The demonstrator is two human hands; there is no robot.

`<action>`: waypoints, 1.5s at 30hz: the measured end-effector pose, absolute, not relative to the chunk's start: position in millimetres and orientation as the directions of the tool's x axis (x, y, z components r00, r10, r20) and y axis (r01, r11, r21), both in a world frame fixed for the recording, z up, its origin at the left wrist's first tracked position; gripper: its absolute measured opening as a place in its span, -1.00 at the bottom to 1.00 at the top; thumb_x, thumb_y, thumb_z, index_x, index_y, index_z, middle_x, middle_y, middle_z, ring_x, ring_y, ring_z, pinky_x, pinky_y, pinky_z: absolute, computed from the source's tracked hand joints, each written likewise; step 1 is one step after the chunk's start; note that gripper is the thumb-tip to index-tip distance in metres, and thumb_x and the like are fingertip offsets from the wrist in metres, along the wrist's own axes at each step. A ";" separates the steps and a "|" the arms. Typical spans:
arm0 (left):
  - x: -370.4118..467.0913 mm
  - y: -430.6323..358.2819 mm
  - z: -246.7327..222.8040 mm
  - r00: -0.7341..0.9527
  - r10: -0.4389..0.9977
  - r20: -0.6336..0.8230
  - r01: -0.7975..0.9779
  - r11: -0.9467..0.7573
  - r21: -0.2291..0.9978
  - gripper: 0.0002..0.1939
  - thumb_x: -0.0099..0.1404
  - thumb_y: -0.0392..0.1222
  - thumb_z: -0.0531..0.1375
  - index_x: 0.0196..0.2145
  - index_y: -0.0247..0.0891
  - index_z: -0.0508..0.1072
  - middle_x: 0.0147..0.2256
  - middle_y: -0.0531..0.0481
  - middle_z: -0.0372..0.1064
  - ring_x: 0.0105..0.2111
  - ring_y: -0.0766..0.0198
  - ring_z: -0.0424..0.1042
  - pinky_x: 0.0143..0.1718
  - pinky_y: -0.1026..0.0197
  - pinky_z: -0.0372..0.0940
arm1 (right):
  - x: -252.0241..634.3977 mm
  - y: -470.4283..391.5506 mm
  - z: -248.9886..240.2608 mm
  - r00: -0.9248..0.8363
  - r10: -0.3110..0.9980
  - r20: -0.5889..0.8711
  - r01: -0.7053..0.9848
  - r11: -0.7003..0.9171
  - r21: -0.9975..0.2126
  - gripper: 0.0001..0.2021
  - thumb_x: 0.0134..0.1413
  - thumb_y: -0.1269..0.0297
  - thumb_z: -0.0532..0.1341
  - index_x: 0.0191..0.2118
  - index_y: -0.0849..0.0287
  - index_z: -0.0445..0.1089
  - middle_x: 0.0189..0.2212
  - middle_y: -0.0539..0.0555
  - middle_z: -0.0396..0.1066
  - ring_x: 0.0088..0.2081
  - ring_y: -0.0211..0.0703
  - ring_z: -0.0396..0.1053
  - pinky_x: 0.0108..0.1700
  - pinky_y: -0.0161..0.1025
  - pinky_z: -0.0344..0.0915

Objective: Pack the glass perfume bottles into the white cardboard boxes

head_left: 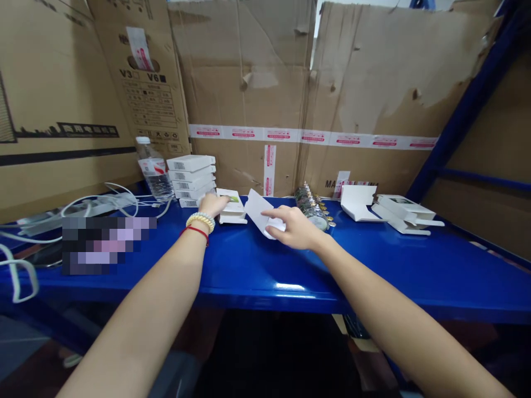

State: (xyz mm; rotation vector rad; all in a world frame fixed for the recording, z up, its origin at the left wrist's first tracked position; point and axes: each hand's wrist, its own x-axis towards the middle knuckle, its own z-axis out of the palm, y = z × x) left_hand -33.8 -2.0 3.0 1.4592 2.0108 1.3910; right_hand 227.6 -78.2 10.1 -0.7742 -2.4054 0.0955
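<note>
On the blue table, my left hand [213, 205] reaches to the left side of a small white box [233, 209] with a greenish patch on its top; its fingers are mostly hidden. My right hand [292, 226] has its index finger and thumb apart on a white paper or flattened card [258, 213], which tilts beside the box; whether the hand grips it is unclear. A stack of several white boxes [193, 176] stands just behind my left hand. Right of the paper are rows of small shiny metallic items [309, 204].
A water bottle [154, 171] stands behind white cables [120, 202] at the left. On the right sit an open white box [360, 204] and more white boxes [404, 211]. Cardboard sheets [249, 99] wall the back, and a blue metal post [464, 99] slants at the right.
</note>
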 end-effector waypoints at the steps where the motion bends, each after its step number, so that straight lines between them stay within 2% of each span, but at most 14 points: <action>1: -31.0 -5.9 6.6 -0.472 0.806 0.357 0.669 0.064 0.741 -0.44 -0.05 -0.06 0.28 -0.12 -0.45 0.42 -0.02 -0.57 0.35 0.09 -0.41 0.26 0.05 -0.26 0.16 | 228.6 -77.2 11.3 -0.644 0.533 0.549 0.453 0.844 -0.287 -0.61 0.07 0.30 0.17 0.05 0.18 0.40 -0.15 0.14 0.51 -0.14 -0.08 0.44 -0.10 -0.13 0.33; 4: -17.1 -18.6 21.4 -0.395 0.763 0.511 0.838 0.073 0.540 -0.44 0.10 -0.01 0.17 -0.01 -0.43 0.38 0.05 -0.46 0.32 0.13 -0.25 0.23 0.09 -0.13 0.14 | 229.0 -73.9 15.8 -0.587 0.539 0.604 0.349 0.842 -0.412 -0.65 0.02 0.41 0.10 -0.03 0.17 0.38 -0.16 0.08 0.51 -0.15 -0.14 0.46 -0.19 -0.22 0.36; 6: -5.2 -27.8 32.6 -0.279 0.834 0.476 0.858 -0.006 0.513 -0.56 0.21 0.02 0.04 -0.12 -0.34 0.45 -0.09 -0.30 0.46 -0.02 -0.11 0.38 -0.01 -0.02 0.22 | 227.7 -73.1 17.1 -0.506 0.617 0.603 0.444 0.785 -0.431 -0.68 -0.03 0.49 0.07 -0.11 0.21 0.37 -0.21 0.09 0.51 -0.19 -0.14 0.47 -0.19 -0.21 0.35; 10: 19.1 -45.9 47.0 -0.118 0.927 0.356 0.882 -0.067 0.466 -0.40 0.23 0.31 -0.08 -0.40 -0.26 0.47 -0.39 -0.21 0.50 -0.29 -0.04 0.47 -0.26 0.07 0.25 | 222.5 -75.6 12.2 -0.417 0.760 0.498 0.759 0.593 -0.269 -0.71 -0.04 0.44 0.12 -0.14 0.25 0.39 -0.17 0.21 0.44 -0.14 0.02 0.43 -0.11 -0.09 0.34; 15: 41.9 -58.1 43.1 -0.078 0.989 0.123 0.913 0.021 0.408 -0.32 -0.02 0.38 0.16 -0.20 -0.28 0.45 -0.55 -0.12 0.45 -0.59 0.04 0.44 -0.50 0.15 0.20 | 213.2 -79.6 1.6 -0.440 0.832 0.339 0.857 0.501 -0.118 -0.52 0.03 0.19 0.16 0.08 0.25 0.30 -0.04 0.30 0.33 -0.03 0.17 0.36 -0.07 0.02 0.34; 20: 45.2 -57.0 36.9 -0.105 0.994 0.013 0.824 0.080 0.561 -0.23 -0.11 0.29 0.27 -0.05 -0.28 0.36 -0.53 -0.09 0.46 -0.65 0.05 0.44 -0.62 0.17 0.22 | 209.7 -80.9 1.6 -0.421 0.850 0.317 0.881 0.467 -0.082 -0.54 0.02 0.20 0.17 0.05 0.29 0.33 -0.03 0.35 0.33 0.04 0.23 0.28 0.01 0.04 0.29; 24: 44.9 -57.3 38.1 -0.096 0.991 -0.098 0.736 0.137 0.663 -0.36 -0.11 0.15 0.32 -0.13 -0.26 0.37 -0.56 -0.09 0.43 -0.64 0.00 0.46 -0.65 0.17 0.26 | 210.0 -80.6 2.8 -0.305 0.914 0.268 0.909 0.363 -0.204 -0.56 -0.02 0.30 0.18 0.02 0.36 0.30 -0.05 0.41 0.32 0.01 0.22 0.33 -0.01 0.01 0.30; 27: 46.0 -60.8 42.3 -0.092 0.984 -0.150 0.680 0.172 0.713 -0.39 -0.10 0.08 0.34 -0.13 -0.24 0.32 -0.54 -0.06 0.41 -0.63 0.02 0.46 -0.63 0.15 0.31 | 210.1 -75.9 1.7 -0.281 0.921 0.269 0.856 0.367 -0.363 -0.45 -0.12 0.46 0.20 0.09 0.36 0.23 -0.05 0.38 0.32 -0.02 0.13 0.37 -0.03 -0.04 0.32; 30: 43.7 -62.6 46.2 0.014 0.992 -0.129 0.477 0.107 0.872 -0.40 -0.08 -0.02 0.33 -0.11 -0.19 0.23 -0.49 0.02 0.38 -0.60 0.11 0.47 -0.55 0.13 0.38 | 211.2 -67.5 2.0 -0.244 0.839 0.486 0.712 0.496 -0.498 -0.38 -0.19 0.56 0.15 0.12 0.27 0.20 0.00 0.30 0.31 -0.02 0.01 0.36 0.00 -0.07 0.33; 33: 40.3 -60.9 45.8 0.163 0.986 -0.014 0.209 -0.021 0.978 -0.50 -0.04 -0.10 0.30 -0.16 -0.15 0.19 -0.44 0.07 0.37 -0.52 0.17 0.48 -0.45 0.08 0.43 | 213.5 -60.7 5.3 -0.101 0.729 0.677 0.516 0.620 -0.591 -0.40 -0.18 0.57 0.09 0.11 0.22 0.20 -0.02 0.23 0.34 -0.16 -0.11 0.40 -0.06 -0.09 0.38; 36: 41.2 -57.6 40.2 0.217 0.976 -0.016 0.145 -0.016 0.989 -0.57 -0.05 -0.13 0.31 -0.25 -0.18 0.22 -0.41 0.06 0.39 -0.44 0.17 0.48 -0.41 0.07 0.43 | 215.2 -59.6 9.2 -0.035 0.721 0.692 0.423 0.638 -0.644 -0.45 -0.19 0.54 0.09 0.05 0.26 0.26 -0.07 0.23 0.38 -0.26 -0.15 0.41 -0.12 -0.11 0.40; 40: 45.4 -52.0 30.8 0.276 0.961 0.008 0.036 -0.019 0.999 -0.64 -0.05 -0.15 0.29 -0.30 -0.20 0.26 -0.44 0.05 0.41 -0.38 0.15 0.48 -0.33 0.07 0.41 | 216.2 -63.0 12.2 -0.044 0.734 0.678 0.402 0.634 -0.660 -0.58 -0.19 0.48 0.09 -0.10 0.24 0.39 -0.12 0.18 0.43 -0.22 -0.12 0.41 -0.09 -0.09 0.39; 42: 46.7 -49.0 27.7 0.294 0.955 0.048 0.006 -0.052 0.999 -0.70 -0.02 -0.10 0.22 -0.30 -0.22 0.32 -0.43 -0.03 0.44 -0.35 0.09 0.48 -0.29 0.02 0.39 | 217.2 -63.6 13.4 -0.030 0.719 0.694 0.333 0.662 -0.672 -0.59 -0.17 0.47 0.07 -0.11 0.21 0.40 -0.13 0.16 0.45 -0.19 -0.12 0.42 -0.09 -0.11 0.39; 45: 49.2 -47.0 25.6 0.225 0.963 0.150 -0.008 -0.152 0.988 -0.63 0.01 0.03 0.13 -0.27 -0.25 0.39 -0.39 -0.13 0.48 -0.29 -0.03 0.49 -0.25 -0.05 0.38 | 219.8 -61.5 15.0 0.018 0.711 0.703 0.221 0.683 -0.696 -0.55 -0.15 0.47 0.04 -0.06 0.19 0.38 -0.09 0.17 0.44 -0.15 -0.13 0.41 -0.11 -0.14 0.40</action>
